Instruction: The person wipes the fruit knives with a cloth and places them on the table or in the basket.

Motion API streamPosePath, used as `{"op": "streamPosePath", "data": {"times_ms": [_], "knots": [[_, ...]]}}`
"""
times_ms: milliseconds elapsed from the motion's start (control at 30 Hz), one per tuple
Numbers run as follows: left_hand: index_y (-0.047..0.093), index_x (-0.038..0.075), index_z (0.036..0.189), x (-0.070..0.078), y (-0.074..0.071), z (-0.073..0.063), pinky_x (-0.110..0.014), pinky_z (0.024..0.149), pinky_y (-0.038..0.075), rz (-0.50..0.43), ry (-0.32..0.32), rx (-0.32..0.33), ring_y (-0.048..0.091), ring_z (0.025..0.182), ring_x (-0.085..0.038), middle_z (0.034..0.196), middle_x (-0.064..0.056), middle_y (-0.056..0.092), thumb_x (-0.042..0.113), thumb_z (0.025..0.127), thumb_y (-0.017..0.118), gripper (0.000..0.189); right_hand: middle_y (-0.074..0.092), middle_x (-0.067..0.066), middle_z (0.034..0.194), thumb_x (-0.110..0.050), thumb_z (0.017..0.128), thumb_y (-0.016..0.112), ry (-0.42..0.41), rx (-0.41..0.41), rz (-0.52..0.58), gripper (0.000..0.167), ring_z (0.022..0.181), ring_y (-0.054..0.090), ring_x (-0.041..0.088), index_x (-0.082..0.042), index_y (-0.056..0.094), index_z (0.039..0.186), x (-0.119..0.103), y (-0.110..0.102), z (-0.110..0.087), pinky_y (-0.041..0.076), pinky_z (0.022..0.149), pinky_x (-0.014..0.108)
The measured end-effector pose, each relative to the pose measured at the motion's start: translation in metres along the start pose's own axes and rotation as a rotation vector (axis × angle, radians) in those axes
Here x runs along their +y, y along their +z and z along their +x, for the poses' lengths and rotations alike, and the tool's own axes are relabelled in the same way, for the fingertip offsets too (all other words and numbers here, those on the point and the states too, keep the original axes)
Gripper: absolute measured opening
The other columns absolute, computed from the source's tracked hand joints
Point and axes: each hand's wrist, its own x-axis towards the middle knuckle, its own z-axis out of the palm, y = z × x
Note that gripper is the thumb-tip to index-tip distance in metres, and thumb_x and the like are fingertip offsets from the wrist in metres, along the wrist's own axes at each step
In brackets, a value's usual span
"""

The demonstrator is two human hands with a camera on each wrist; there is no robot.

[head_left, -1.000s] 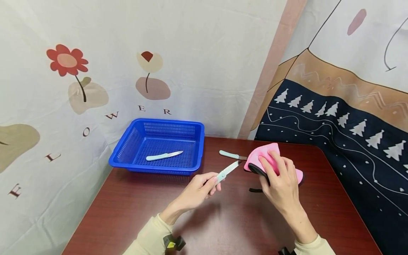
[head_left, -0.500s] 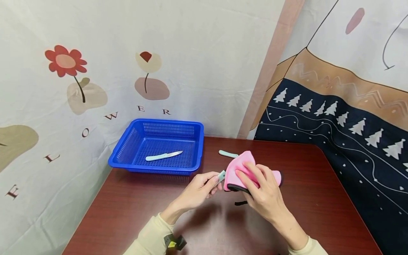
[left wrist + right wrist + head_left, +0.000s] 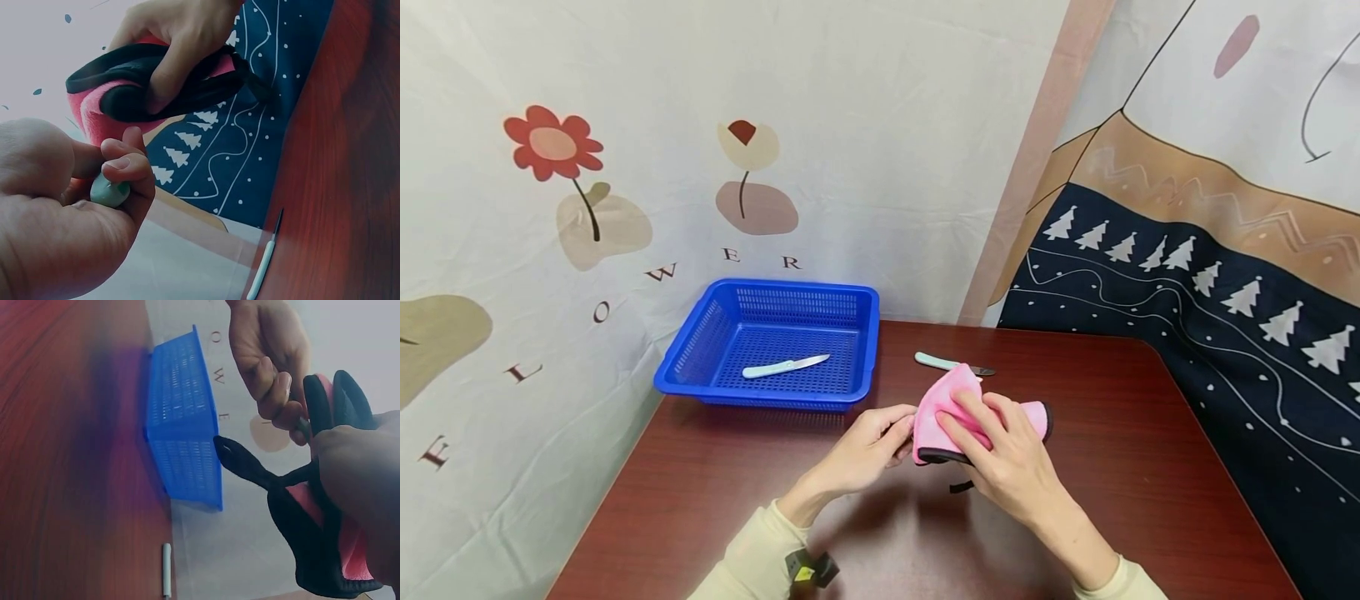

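Observation:
My left hand (image 3: 865, 454) grips a knife by its mint-green handle (image 3: 110, 192), whose butt end shows in the left wrist view. The blade is hidden under a pink cloth (image 3: 934, 421) with black edging. My right hand (image 3: 1011, 467) holds this cloth folded over the blade, fingers spread on top and thumb underneath. Both hands are raised above the table, close together. Behind them a second knife (image 3: 934, 361) with the same handle lies on the table. A third knife (image 3: 767, 370) lies in the blue basket (image 3: 760, 395).
The basket stands at the back left of the brown table (image 3: 1150, 467), against a printed fabric backdrop (image 3: 887, 167). A black loop (image 3: 240, 464) hangs from the cloth. Dark tree-patterned fabric (image 3: 1120, 283) borders the table's right side.
My right hand has moved left and slightly down with the cloth, which now covers the held knife's blade and reaches my left fingers. The table knife's blade is uncovered again. My left hand stays put.

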Motion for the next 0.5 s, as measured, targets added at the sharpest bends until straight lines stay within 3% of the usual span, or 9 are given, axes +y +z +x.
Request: {"op": "streamPosePath", "data": {"times_ms": [267,500], "knots": [[0.072,0.001,0.116,0.001,-0.0005,-0.0002,-0.018,0.056,0.035,-0.027,0.002,-0.002,0.043,0.062,-0.001,0.078,-0.006,0.054,0.015,0.123,0.044,0.031,0.073,0.021,0.143,-0.031,0.114,0.056,0.046,-0.025,-0.045,0.037,0.111,0.063,0.045,-0.012,0.079,0.136,0.0035,-0.0006,-0.0022,0.057,0.091,0.054],[0.073,-0.001,0.112,0.0035,-0.0002,-0.0003,-0.018,0.055,0.036,-0.023,-0.027,0.011,0.045,0.063,-0.001,0.08,-0.008,0.058,0.016,0.122,0.045,0.034,0.072,0.022,0.146,-0.031,0.115,0.055,0.082,-0.019,-0.058,0.038,0.111,0.062,0.045,-0.012,0.078,0.139,0.0091,-0.0031,-0.0036,0.057,0.087,0.055]]}}
